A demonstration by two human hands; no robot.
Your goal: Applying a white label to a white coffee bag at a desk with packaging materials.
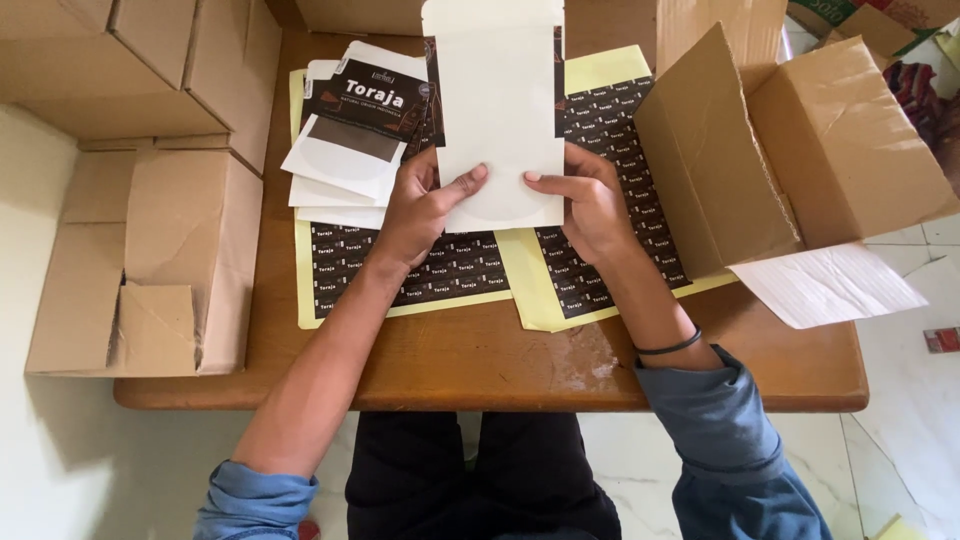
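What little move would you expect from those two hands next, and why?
Probably turning the white flat pouch face up. Both the left hand and the right hand pinch its lower edge, showing only its plain side, while the pouches in the stack beside it lie printed side up, over the sticker sheets.

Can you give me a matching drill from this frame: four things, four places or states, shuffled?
Things:
1. white flat carton
2. open cardboard box
3. yellow sticker sheets
4. stack of printed cartons

Places or states:
A. lying flat on the wooden table, under the hands
B. held by left hand and right hand
C. on its side at the table's right, flaps open
D. piled left of the held piece

Pairs: 1-B, 2-C, 3-A, 4-D
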